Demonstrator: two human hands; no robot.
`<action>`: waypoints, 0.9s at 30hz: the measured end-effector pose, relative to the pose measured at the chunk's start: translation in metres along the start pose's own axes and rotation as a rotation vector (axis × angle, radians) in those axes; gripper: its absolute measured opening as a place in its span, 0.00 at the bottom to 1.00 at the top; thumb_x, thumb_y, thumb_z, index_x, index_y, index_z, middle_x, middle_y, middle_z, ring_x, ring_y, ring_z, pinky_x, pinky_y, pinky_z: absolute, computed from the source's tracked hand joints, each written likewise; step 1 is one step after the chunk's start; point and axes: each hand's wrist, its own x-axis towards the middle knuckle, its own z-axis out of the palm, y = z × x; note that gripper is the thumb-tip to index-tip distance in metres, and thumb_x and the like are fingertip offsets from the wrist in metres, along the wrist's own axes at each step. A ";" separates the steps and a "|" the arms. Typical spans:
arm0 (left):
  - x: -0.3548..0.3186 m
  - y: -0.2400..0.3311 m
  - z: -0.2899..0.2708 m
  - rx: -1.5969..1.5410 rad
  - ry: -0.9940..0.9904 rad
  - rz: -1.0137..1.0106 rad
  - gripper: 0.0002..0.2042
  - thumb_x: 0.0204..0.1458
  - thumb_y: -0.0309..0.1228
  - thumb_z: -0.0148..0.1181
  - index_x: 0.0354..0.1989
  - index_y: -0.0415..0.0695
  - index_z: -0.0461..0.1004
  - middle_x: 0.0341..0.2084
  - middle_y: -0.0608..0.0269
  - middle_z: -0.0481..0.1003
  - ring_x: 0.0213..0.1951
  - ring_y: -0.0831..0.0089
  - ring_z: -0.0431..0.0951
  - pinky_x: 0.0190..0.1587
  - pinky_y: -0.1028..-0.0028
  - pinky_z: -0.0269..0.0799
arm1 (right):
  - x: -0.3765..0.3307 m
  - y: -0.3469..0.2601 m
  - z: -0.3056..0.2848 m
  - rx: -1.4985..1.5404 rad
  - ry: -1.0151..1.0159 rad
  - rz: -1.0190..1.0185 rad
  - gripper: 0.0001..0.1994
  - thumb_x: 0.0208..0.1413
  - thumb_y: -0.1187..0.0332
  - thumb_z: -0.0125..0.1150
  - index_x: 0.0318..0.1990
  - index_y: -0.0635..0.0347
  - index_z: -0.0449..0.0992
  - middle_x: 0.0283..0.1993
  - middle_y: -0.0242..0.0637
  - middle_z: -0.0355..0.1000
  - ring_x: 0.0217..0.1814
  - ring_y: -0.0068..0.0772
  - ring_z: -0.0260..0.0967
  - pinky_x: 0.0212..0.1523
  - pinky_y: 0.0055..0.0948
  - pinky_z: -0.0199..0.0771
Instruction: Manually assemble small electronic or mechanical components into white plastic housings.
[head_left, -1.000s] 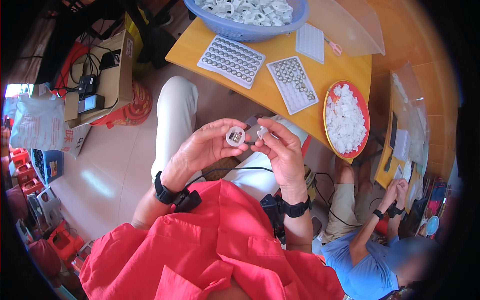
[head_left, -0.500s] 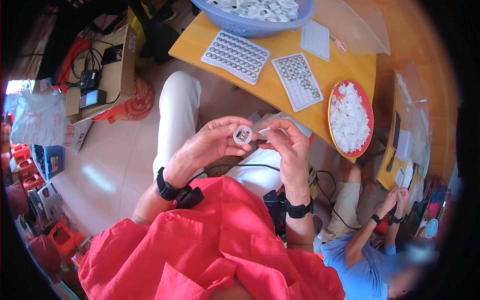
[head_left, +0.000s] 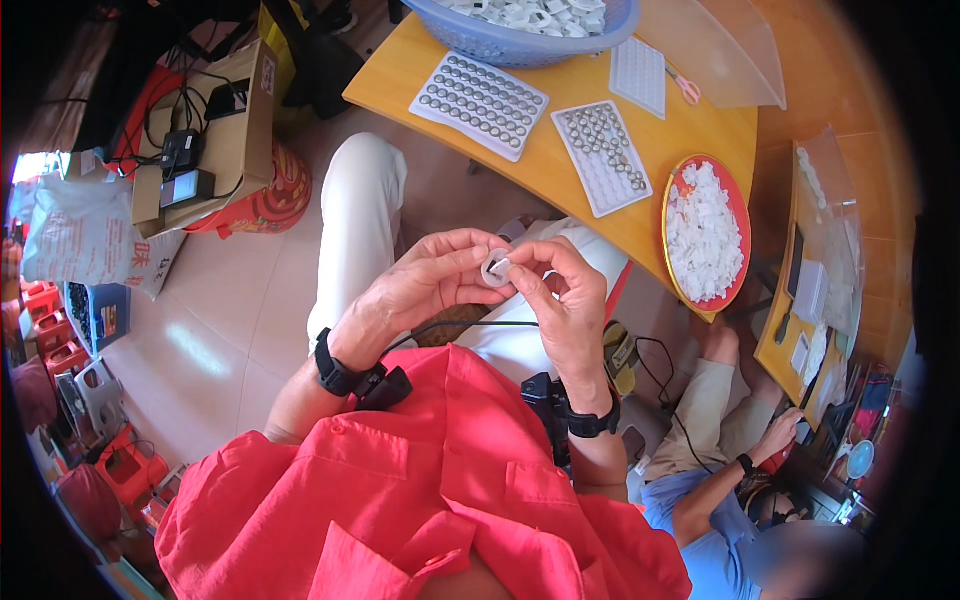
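Observation:
Between the fingers of my left hand [head_left: 425,277] is a small round white plastic case [head_left: 490,278], its inner side showing. My right hand [head_left: 563,300] pinches a small white piece [head_left: 502,266] against the case; the fingertips partly hide both. Both hands are over my lap, in front of the table. On the table lie a white tray [head_left: 426,108] filled with rows of round silver button cells and a second tray [head_left: 597,202] only partly filled with them. A red plate [head_left: 742,217] heaped with small white pieces [head_left: 706,240] stands at the table's right corner.
A blue basket [head_left: 530,47] of white parts stands at the table's far edge, near a pale tray [head_left: 638,78] and pink-handled scissors [head_left: 688,90]. At right, a co-worker in blue [head_left: 705,530] sits by another table. A cardboard box [head_left: 255,130] with cables is at left.
My right hand has moved left, bringing the white piece from beside the round case onto it. The co-worker's hands have come apart. The view has shifted slightly.

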 end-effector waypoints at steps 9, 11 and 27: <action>0.001 -0.003 -0.002 0.004 0.007 -0.013 0.13 0.58 0.30 0.48 0.47 0.36 0.67 0.37 0.57 0.72 0.41 0.68 0.76 0.46 0.72 0.75 | -0.001 0.007 -0.002 0.040 -0.006 0.086 0.04 0.48 0.77 0.60 0.32 0.66 0.74 0.30 0.31 0.67 0.28 0.18 0.62 0.31 0.17 0.63; 0.001 -0.003 -0.001 0.003 0.015 -0.018 0.12 0.58 0.30 0.48 0.47 0.36 0.67 0.37 0.57 0.73 0.41 0.69 0.76 0.46 0.72 0.75 | -0.002 0.009 -0.001 0.087 0.008 0.092 0.04 0.48 0.77 0.60 0.32 0.66 0.74 0.30 0.31 0.67 0.28 0.18 0.62 0.31 0.17 0.64; 0.001 -0.004 0.002 0.039 0.030 -0.006 0.12 0.57 0.30 0.49 0.46 0.35 0.68 0.38 0.58 0.73 0.42 0.71 0.75 0.47 0.72 0.74 | -0.005 0.009 0.000 -0.034 0.061 0.047 0.04 0.46 0.79 0.61 0.32 0.63 0.74 0.28 0.30 0.68 0.27 0.17 0.63 0.27 0.17 0.63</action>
